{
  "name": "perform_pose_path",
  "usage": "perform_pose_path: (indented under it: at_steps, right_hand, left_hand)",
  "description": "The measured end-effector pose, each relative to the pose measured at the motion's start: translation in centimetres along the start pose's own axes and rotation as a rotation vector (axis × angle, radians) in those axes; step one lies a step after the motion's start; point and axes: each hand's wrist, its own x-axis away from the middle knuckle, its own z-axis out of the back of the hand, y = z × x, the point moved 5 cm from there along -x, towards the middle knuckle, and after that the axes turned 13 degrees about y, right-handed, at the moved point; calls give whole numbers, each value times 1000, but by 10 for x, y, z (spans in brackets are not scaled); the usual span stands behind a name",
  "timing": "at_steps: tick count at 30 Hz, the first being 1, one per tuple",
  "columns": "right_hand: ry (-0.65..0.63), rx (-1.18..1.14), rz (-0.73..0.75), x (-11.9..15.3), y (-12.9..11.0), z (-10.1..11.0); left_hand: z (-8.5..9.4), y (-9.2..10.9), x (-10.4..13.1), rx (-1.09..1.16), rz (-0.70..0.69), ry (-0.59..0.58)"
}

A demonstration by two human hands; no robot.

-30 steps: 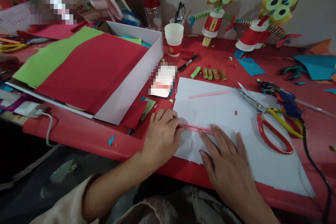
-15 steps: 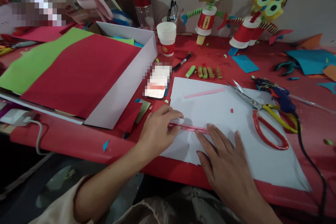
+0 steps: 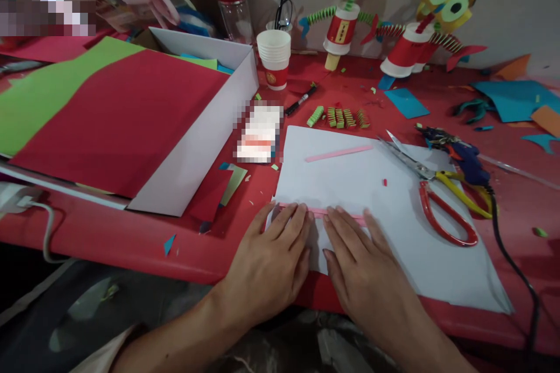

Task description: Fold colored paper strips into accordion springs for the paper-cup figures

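Observation:
A narrow pink paper strip [image 3: 318,210] lies along the near part of a white board [image 3: 341,186]. My left hand [image 3: 273,253] presses its outstretched fingertips on the strip's left part. Beside it, my right hand [image 3: 365,259] lies with fingers extended, its tips on the strip's right part. The fingers cover much of the strip. Farther up the board lies a second pink strip [image 3: 339,153]. Scissors [image 3: 431,175] with red and yellow handles rest at the board's right side. A tiny red scrap [image 3: 385,182] sits near them.
At left stands a white box [image 3: 205,134] with red paper [image 3: 126,122] on top. Behind the board are a phone [image 3: 259,133], a marker [image 3: 301,100], stacked paper cups [image 3: 275,58] and folded paper springs [image 3: 341,118]. A glue gun [image 3: 468,160] with a black cord lies at right.
My left hand has let go of its pinch and now lies flat on the strip, closer to my right hand. My right hand has stayed nearly in place. The view has shifted slightly.

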Motion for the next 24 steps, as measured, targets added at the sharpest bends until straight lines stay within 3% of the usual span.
perform_pose_path:
  at_steps: [4, 8, 11, 24]
  right_hand:
    - [23, -15, -2, -1, -3, -5]
    - [22, 0, -25, -3, -3, -6]
    - [3, -11, -51, -4, -5, -5]
    - [-11, -51, -162, -7, -11, -10]
  left_hand:
    - [-2, -9, 5, 137, 74, 14]
    - [2, -35, 2, 227, 297, 178]
    - [4, -45, -8, 261, 365, 241]
    - [-1, -55, -28, 396, 516, 164]
